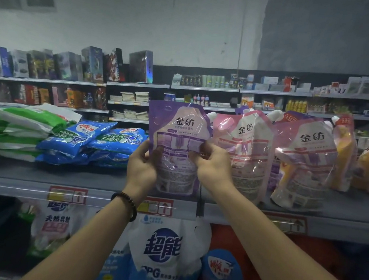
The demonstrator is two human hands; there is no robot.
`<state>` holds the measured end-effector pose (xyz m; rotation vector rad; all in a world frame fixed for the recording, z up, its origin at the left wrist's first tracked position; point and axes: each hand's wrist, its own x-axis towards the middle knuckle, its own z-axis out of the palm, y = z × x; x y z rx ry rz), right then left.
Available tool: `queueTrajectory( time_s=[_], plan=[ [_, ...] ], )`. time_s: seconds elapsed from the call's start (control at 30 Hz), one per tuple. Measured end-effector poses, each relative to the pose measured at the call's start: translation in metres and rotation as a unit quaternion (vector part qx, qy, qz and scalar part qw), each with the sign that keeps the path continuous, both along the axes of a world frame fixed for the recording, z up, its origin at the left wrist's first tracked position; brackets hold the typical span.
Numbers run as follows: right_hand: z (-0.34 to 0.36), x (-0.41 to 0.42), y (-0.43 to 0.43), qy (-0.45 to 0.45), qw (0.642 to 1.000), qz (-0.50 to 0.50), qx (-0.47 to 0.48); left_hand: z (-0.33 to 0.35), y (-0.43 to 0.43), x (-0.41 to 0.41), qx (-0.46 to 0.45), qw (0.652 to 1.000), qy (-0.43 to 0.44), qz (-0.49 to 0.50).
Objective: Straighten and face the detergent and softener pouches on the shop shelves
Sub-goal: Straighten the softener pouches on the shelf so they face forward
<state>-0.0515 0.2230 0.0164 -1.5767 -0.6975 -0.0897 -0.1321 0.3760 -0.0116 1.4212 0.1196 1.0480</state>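
We hold the purple softener pouch [176, 148] upright at the front of the shelf [18, 186], its base down near the lip and its printed face turned towards us, just left of the pink pouch [244, 154] that begins the standing row. Our left hand [142, 167] curls round the pouch's left edge with the thumb across the front, and our right hand [214, 162] pinches the right edge between thumb and fingers. We judge that gripping both edges lets us square the soft bag and keep it from slumping while we line it up with its neighbours. The pouch is sealed and opaque, so we cannot see what is inside. The pink ones beside it carry white spout caps at an upper corner and lean a little. To the left, blue detergent bags [103, 141] and green-and-white bags [19, 125] lie flat in stacks, probably because they are too floppy to stand.
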Motion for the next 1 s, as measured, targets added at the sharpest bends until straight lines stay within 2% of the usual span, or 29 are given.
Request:
queueTrajectory(
  time_s=[0.2,0.33,0.47,0.67,0.83,1.0],
  plan=[
    [0.003,0.009,0.008,-0.019,0.998,-0.014,-0.055,-0.001,0.005,0.004,-0.029,0.998,0.051,0.027],
    [0.006,0.013,0.006,-0.009,0.998,-0.002,-0.057,0.001,0.007,0.003,-0.031,0.996,0.079,0.032],
    [0.006,0.014,0.001,0.024,0.999,0.01,-0.046,0.003,0.008,-0.002,-0.002,0.993,0.104,0.063],
    [0.008,0.01,-0.009,0.033,0.997,0.046,-0.058,0.009,0.004,0.0,0.051,0.972,0.159,0.167],
    [0.013,0.003,-0.028,0.009,0.998,0.041,-0.046,0.012,-0.017,-0.009,0.182,0.932,0.106,0.293],
    [0.023,0.0,-0.061,0.009,1.0,0.017,-0.018,0.022,-0.054,-0.022,0.241,0.915,0.03,0.321]
  ],
)
